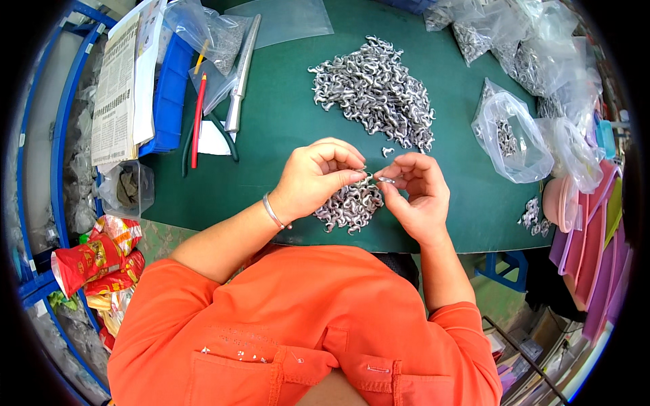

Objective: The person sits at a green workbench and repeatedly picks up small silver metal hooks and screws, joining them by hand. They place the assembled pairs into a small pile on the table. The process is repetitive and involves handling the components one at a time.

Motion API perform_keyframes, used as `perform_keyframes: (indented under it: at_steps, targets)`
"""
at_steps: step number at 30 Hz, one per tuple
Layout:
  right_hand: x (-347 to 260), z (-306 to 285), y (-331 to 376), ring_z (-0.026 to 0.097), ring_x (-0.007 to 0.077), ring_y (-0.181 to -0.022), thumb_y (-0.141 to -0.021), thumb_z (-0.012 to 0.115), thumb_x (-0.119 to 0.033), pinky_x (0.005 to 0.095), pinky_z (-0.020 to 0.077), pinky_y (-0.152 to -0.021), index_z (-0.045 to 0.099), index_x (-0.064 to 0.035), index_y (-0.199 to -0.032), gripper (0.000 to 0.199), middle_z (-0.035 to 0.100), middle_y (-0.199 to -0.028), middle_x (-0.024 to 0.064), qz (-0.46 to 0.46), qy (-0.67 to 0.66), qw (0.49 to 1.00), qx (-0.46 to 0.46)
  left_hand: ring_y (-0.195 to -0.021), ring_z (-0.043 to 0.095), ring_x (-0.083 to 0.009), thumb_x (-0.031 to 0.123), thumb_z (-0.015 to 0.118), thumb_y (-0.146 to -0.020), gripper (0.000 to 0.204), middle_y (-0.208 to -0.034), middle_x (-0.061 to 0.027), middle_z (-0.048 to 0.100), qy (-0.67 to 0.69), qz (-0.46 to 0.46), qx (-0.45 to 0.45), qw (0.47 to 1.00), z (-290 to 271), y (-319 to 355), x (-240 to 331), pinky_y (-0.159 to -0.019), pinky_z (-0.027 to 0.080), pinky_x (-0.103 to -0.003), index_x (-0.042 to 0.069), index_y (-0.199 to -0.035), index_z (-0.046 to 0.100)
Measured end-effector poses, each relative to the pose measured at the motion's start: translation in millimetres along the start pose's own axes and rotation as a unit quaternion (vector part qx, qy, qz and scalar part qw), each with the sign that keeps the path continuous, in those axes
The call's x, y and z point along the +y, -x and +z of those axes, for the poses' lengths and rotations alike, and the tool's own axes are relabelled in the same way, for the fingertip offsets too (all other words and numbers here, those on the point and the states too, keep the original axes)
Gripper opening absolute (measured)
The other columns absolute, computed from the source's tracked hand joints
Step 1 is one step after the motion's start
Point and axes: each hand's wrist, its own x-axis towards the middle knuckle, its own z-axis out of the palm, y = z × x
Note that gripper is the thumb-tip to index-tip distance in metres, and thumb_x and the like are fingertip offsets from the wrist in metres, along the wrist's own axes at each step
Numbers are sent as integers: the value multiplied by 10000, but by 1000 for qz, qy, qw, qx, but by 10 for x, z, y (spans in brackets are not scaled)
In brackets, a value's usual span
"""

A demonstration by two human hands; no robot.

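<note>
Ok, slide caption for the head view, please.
Left hand and right hand pinch silvery pieces over a green table holding a small heap and larger pile.

Bright, even light; soft shadows on bench. Whitish glare on plastic bags. Blue shelf posts bow near rim; corners black.

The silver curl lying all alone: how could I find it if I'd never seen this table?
On the green table, find the big silvery heap near the top. Just below that heap, before you reach the right hand, lies one small silver curl. Unlike its piled-up neighbours, it sits apart.
</note>
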Motion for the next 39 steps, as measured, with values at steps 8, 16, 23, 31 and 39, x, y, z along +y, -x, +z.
perform_keyframes:
  at_steps: [8,16,23,31,39]
  targets:
    - [-25,7,-10,650,169,-832,-764,680,114,275,534,-704,606,15,-970,240,634,-950,98,-81,55,995,15,-917,673,-195,-130,637,-837,102,-987,-107,649,132,5,-1,991,20,40,-29,-838,571,-304,-61,-911,646]
    - [-65,-71,-110,629,279,-803,-775,721,-15,372,511,-726,680,-26,-847,84,662,-880,104,-112,289,946,-92,-837,655,-132,-42,708,-811,84,-994,-87,668,-244,64,-94,963,-228,146,118,-711,523,-223,0,-883,700]
    - [175,-91,-315,593,335,-863,-788,687,-17,415,497,-740,631,-23,-912,136,589,-879,121,-84,444,892,-17,-656,555,-118,23,720,-809,78,-879,-45,619,-331,95,-34,938,-130,14,125,-587,467,-262,19,-883,695]
    - [115,-193,-159,617,318,-815,-792,680,30,373,499,-711,632,-12,-895,121,606,-903,123,-82,450,889,-24,-878,592,-333,36,743,-737,346,-945,-131,564,-513,259,3,818,44,-548,-142,-773,499,-398,20,-1051,599]
    - [92,-212,-8,626,121,-776,-845,662,58,262,520,-675,653,9,-950,116,648,-851,50,76,156,985,19,-829,594,-339,20,742,-724,259,-889,-134,548,-534,273,-6,800,18,-646,-193,-733,502,-412,31,-924,578]
